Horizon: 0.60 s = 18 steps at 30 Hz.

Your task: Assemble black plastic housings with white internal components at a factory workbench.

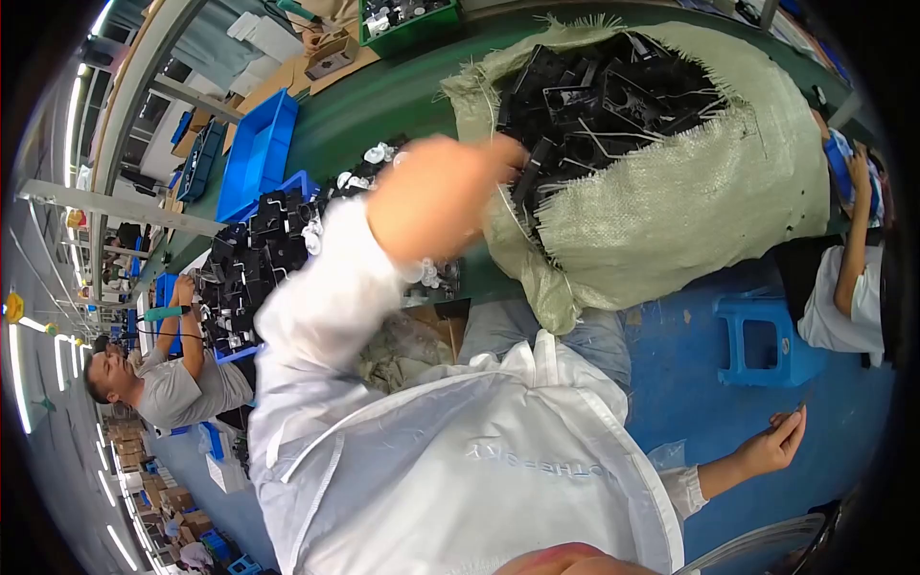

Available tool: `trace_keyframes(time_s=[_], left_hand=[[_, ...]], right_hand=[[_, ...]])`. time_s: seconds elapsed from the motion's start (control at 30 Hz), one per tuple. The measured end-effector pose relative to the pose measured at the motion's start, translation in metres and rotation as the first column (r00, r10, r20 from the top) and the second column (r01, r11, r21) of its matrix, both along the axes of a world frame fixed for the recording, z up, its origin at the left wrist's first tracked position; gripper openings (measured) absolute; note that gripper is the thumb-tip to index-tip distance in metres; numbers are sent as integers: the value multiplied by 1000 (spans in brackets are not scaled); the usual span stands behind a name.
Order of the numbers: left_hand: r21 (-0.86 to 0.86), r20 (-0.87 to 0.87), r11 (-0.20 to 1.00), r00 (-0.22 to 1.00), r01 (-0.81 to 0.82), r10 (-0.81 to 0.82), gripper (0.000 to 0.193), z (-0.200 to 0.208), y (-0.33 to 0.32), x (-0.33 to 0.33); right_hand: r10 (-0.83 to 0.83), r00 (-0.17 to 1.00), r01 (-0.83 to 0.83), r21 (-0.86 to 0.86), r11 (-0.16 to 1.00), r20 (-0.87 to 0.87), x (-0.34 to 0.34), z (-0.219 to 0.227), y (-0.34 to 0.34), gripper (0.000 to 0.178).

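My left hand [436, 196], smeared by motion, reaches over the green table to the left edge of a pale green woven sack [680, 206]. Its fingertips overlap the black plastic parts [613, 96] heaped in the sack's mouth; whether they grip one, I cannot tell. Down at the right, away from the table, my right hand [774, 446] is closed with fingertips pinched together. Something small and dark may be between them, too small to name. Left of the sack, black parts with white round pieces [374, 158] lie partly behind my left arm.
Black assemblies [254, 264] are piled at the left beside a blue bin [259, 153]. A green crate [407, 17] stands at the far edge. One co-worker [187, 388] holds a green tool at left; another [848, 278] sits at right near a blue stool [767, 340].
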<state>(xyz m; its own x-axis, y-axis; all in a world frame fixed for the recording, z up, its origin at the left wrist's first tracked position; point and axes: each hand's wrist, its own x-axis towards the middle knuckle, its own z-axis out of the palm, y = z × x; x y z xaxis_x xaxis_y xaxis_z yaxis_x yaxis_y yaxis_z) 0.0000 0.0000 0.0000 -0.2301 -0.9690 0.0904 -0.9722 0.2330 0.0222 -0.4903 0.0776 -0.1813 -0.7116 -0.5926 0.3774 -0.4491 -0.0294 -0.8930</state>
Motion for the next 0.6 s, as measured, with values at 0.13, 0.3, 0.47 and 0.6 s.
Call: trace_keyframes(time_s=[0.13, 0.3, 0.47, 0.6], left_hand=[[-455, -451, 693, 526, 560, -721, 10, -81, 53, -169], [-318, -525, 564, 354, 762, -774, 23, -291, 56, -408], [-27, -306, 196, 178, 980, -935, 30, -411, 115, -466], [-154, -297, 80, 31, 985, -954, 27, -376, 120, -443]], right_hand=[[42, 997, -30, -167, 986, 67, -33, 7, 28, 26], [-141, 983, 130, -98, 987, -113, -53, 27, 91, 26], [-273, 959, 275, 24, 961, -69, -52, 20, 159, 31], [-363, 924, 354, 90, 931, 119, -43, -1, 158, 31]])
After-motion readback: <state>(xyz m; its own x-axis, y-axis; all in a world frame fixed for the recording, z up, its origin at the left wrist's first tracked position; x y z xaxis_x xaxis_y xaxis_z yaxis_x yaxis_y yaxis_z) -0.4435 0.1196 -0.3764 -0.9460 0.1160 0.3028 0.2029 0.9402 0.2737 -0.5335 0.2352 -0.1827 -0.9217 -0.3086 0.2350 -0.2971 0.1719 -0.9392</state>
